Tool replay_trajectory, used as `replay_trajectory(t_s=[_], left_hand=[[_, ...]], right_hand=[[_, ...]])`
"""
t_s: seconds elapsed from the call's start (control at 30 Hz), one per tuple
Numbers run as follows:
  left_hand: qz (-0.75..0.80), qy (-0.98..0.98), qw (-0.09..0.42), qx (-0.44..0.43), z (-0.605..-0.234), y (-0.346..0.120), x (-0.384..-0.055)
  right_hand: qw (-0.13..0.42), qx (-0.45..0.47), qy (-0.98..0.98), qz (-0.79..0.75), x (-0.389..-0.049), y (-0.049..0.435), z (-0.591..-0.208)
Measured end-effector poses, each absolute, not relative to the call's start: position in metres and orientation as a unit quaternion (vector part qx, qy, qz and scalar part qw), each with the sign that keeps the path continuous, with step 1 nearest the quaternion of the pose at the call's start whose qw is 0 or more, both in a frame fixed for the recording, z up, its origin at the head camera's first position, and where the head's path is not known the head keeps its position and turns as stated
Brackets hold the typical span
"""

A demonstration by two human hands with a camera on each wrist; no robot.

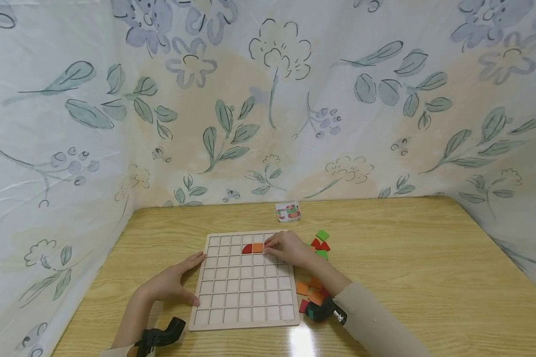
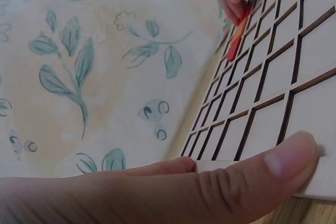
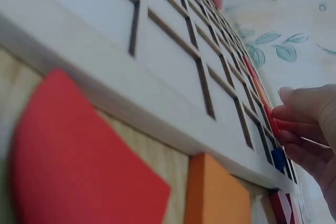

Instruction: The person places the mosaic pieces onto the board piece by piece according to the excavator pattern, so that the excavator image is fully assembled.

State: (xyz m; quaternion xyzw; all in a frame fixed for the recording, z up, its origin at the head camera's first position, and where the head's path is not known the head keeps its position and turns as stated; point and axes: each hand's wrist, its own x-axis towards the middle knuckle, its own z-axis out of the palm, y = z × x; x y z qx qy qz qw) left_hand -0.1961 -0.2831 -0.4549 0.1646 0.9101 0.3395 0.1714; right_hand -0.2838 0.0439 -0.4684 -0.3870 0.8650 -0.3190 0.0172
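A pale wooden grid board [image 1: 245, 300] lies on the table. In its upper rows sit a red quarter-round tile [image 1: 247, 249] and, touching its right side, an orange square tile [image 1: 258, 248]. My right hand [image 1: 290, 248] pinches another red tile [image 3: 272, 123] at the cell right of the orange one; the fingers hide most of it in the head view. A blue piece [image 3: 279, 158] shows below those fingertips in the right wrist view. Along the board's left edge my left hand [image 1: 169, 282] rests spread, thumb [image 2: 286, 161] and fingertips touching the frame.
Loose red, orange and green tiles lie right of the board, among them a green one [image 1: 323, 235] and an orange one [image 1: 301, 288]. A small printed pattern card [image 1: 288, 211] lies behind the board. Floral cloth [image 1: 268, 124] hangs at the table's back.
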Motion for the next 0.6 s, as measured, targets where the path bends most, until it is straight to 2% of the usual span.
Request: replay_trajectory(t_s=[0.27, 0.6], left_hand=[[0.34, 0.909, 0.171, 0.169, -0.453, -0.283, -0.196], [0.337, 0.913, 0.169, 0.157, -0.458, -0.284, -0.197]], right_hand=[[0.023, -0.379, 0.858, -0.347, -0.281, 0.044, -0.473], [0.024, -0.258, 0.844, -0.469, -0.277, 0.068, -0.464]])
